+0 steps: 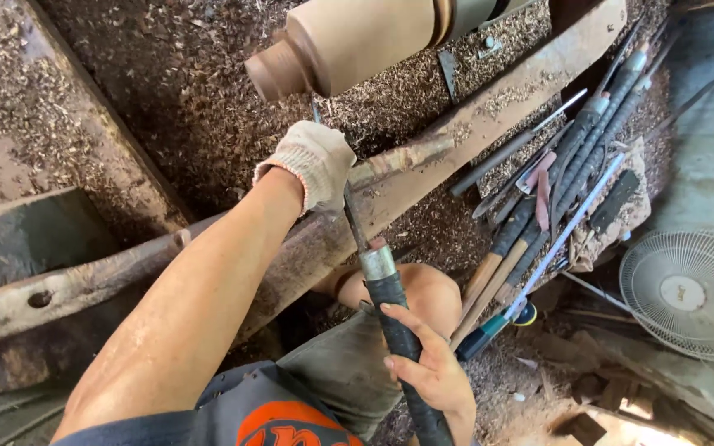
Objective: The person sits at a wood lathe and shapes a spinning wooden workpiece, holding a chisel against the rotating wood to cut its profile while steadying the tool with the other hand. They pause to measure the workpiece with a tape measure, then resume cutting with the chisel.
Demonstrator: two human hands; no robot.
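Gripping a long black-taped turning chisel [390, 301], bare right hand [431, 372] closed on handle, gloved left hand [316, 161] clamped round blade, below round brown wooden workpiece [349, 41], spare chisels [555, 190] and white fan [692, 293] right of it.

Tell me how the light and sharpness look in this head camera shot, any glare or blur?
Head view: hard daylight from the right, washing out the floor patch at bottom right below the fan; the wooden workpiece looks smooth and blurred; the gloved left hand and bare right hand on the long chisel are sharp; wide-lens bending at the edges.
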